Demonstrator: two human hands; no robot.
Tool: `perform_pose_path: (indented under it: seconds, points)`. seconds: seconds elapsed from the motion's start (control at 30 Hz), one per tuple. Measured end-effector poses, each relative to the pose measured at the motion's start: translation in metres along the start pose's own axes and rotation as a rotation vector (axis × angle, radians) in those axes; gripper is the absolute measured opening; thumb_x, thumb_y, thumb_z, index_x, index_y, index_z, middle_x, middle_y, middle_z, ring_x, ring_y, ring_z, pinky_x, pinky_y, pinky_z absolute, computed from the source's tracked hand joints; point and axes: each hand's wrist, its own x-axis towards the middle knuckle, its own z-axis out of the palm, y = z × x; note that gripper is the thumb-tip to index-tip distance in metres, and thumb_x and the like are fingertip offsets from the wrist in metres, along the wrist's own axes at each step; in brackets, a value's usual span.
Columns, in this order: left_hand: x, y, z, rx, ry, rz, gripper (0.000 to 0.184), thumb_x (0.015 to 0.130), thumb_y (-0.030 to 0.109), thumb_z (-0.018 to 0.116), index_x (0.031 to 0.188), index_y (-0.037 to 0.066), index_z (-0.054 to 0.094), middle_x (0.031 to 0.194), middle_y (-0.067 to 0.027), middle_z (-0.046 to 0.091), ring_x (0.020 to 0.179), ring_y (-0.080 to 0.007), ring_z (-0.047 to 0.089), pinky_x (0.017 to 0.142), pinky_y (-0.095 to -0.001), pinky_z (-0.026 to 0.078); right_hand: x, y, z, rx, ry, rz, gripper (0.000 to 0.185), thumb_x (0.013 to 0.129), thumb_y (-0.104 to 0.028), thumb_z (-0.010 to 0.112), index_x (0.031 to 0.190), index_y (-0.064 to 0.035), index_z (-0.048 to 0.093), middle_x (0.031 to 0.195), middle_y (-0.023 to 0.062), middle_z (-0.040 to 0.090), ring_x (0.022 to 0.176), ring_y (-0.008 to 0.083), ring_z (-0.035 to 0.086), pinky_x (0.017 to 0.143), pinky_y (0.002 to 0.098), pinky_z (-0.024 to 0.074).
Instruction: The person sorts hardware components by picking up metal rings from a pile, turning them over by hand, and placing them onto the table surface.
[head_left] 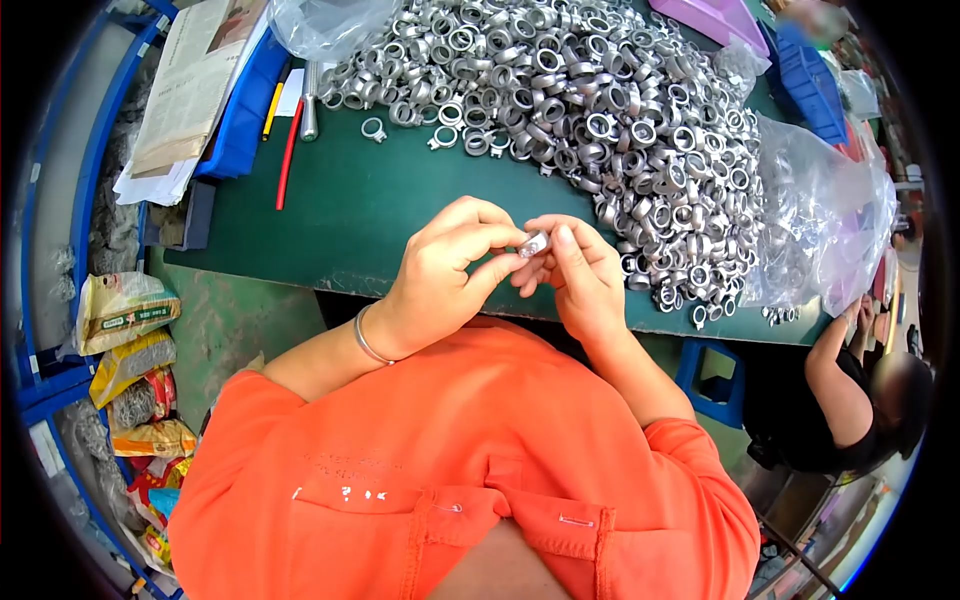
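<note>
Between my two hands, above the front edge of the green table, is a small silver metal ring [534, 244]. My left hand [450, 262] pinches it from the left with thumb and forefinger, and a bracelet circles that wrist. The fingers of my right hand [580, 268] close on the ring's other side. Fingertips cover part of the ring. Beyond and to the right of my hands lies a big heap of similar metal rings [600, 100], with a few loose rings [374, 129] at its left edge.
The green table [300, 235] carries a red pen [289, 155], a yellow pen [272, 110], a metal-handled tool [309, 105], a blue tray [240, 120] with papers [185, 95], and plastic bags [820, 220]. Another person [830, 400] sits at the right. A blue stool [712, 380] stands below.
</note>
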Motion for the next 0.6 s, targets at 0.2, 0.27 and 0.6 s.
perform_pose_path:
  seconds: [0.2, 0.27, 0.6]
  points:
    - [0.008, -0.01, 0.002, -1.062, 0.033, -0.802, 0.036, 0.097, 0.024, 0.04, 0.12, -0.004, 0.048, 0.105, -0.0123, 0.059, 0.093, -0.021, 0.061, 0.071, -0.0301, 0.054, 0.013, -0.013, 0.002, -1.013, -0.085, -0.831, 0.024, 0.065, 0.004, 0.07, 0.087, -0.0015, 0.062, 0.093, 0.0103, 0.064, 0.079, 0.0261, 0.06, 0.07, 0.0294, 0.0497]
    - [0.008, -0.02, -0.002, -1.259, -0.082, -0.93, 0.033, 0.097, 0.023, 0.04, 0.115, -0.002, 0.051, 0.098, -0.0092, 0.059, 0.087, -0.0173, 0.06, 0.066, -0.0281, 0.052, 0.02, -0.015, 0.001, -1.084, -0.098, -0.873, 0.023, 0.065, -0.002, 0.071, 0.086, -0.0045, 0.063, 0.092, 0.0092, 0.064, 0.078, 0.0253, 0.06, 0.067, 0.0315, 0.0487]
    - [0.021, -0.022, 0.0, -1.039, -0.074, -0.92, 0.009, 0.089, 0.012, 0.056, 0.094, 0.004, 0.056, 0.078, -0.0003, 0.052, 0.068, -0.008, 0.048, 0.054, -0.0214, 0.041, 0.072, -0.05, -0.027, -1.455, 0.224, -0.834, 0.01, 0.068, -0.005, 0.068, 0.075, -0.0074, 0.06, 0.073, 0.0055, 0.054, 0.071, 0.0274, 0.05, 0.064, 0.038, 0.0375]
